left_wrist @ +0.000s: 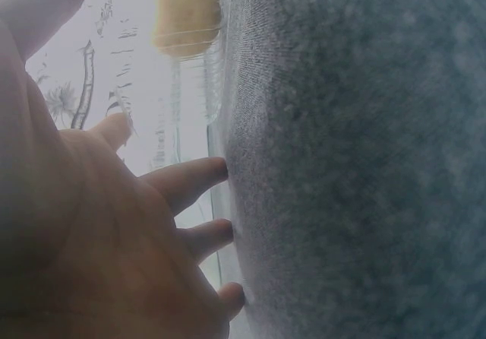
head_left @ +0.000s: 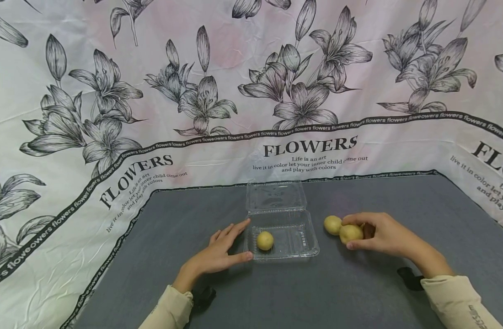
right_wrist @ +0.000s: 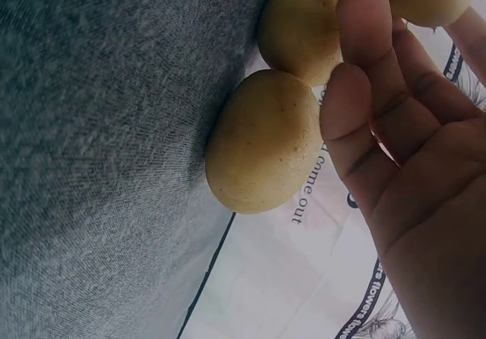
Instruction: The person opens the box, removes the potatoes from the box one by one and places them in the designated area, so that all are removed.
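Potato (head_left: 351, 234) pinched in the right hand (head_left: 381, 233), right of an opened clear plastic clamshell (head_left: 284, 235).
Head view: one loose potato (head_left: 331, 224) lies just beyond; another (head_left: 265, 241) sits inside the clamshell, whose left edge the left hand (head_left: 220, 253) flanks. Left wrist view: that hand's fingers are spread, gripping nothing; a sideways push could probably skid the light container. Right wrist view: two touching potatoes (right_wrist: 264, 143) (right_wrist: 301, 31) rest beside the fingertips (right_wrist: 348, 99); brushing them might start a roll.
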{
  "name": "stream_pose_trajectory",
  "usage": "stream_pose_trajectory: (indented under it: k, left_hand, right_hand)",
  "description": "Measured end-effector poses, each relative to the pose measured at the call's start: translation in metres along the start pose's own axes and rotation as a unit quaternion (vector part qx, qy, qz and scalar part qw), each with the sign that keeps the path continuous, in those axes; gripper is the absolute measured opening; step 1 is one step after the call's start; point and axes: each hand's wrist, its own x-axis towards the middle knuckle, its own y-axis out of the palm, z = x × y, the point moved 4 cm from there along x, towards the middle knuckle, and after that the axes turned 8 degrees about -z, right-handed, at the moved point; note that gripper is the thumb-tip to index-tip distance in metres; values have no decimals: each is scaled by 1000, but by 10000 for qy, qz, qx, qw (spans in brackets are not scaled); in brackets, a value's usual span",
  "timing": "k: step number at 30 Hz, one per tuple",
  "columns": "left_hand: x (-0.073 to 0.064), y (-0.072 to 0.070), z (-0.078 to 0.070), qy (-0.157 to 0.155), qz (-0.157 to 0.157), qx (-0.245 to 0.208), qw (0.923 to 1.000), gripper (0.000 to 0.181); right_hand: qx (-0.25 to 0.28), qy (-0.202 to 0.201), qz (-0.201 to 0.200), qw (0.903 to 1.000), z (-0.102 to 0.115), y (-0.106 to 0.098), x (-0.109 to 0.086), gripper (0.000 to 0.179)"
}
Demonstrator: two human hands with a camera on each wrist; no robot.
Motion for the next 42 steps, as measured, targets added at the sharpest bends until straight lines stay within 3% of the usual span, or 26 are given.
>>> stream_pose_trajectory:
  k: [8,12,18,29,42]
  left_hand:
    - [-1,0,0,-22,38,-34,10000,87]
    - [0,0,0,-9,30,-22,10000,87]
    - [0,0,0,6,20,-8,10000,87]
    - [0,0,0,17,23,-31,10000,88]
    - [0,0,0,41,28,-33,10000,88]
  right_hand:
    - [-161,323,289,9989,-2,4,-5,43]
    - [-175,188,274,9993,-3,4,-6,42]
    - [212,-190,362,9989,-5,8,-6,43]
    - [242,-11,862,9960,-10,12,-8,48]
    - [311,-145,866,9957,-9,14,-8,50]
